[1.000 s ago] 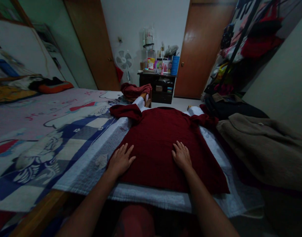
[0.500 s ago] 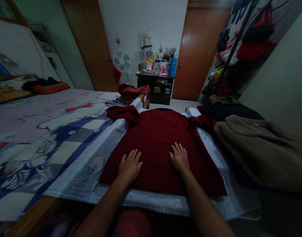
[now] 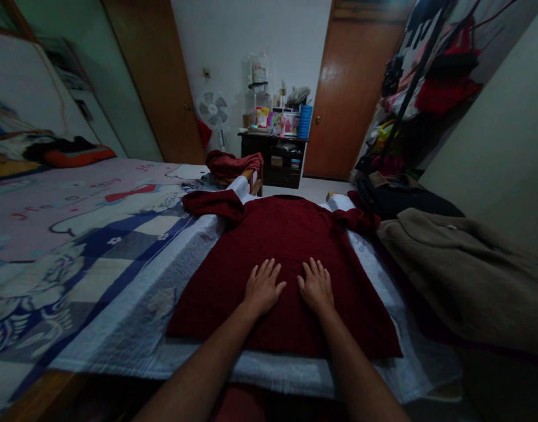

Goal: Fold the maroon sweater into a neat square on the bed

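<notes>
A dark red long-sleeved top lies spread out, its neck end away from me and its hem towards me. Its sleeves go out to both sides at the far end. Flat on the middle of the cloth rests my left hand, fingers spread. My right hand lies palm down just to the right of it, also with fingers apart. Neither hand grips the fabric. Under the garment is a pale bluish-white cloth, showing along the front and both sides.
To the left is a bed with a patterned blanket. A brown fleece garment and dark clothes are heaped at the right. Behind stand a white fan, a dark cabinet and a wooden door. Reddish cloth lies beyond the left sleeve.
My left hand has slid right across the red top, closer to my right hand. The right hand stays nearly in place. The view has shifted slightly.
</notes>
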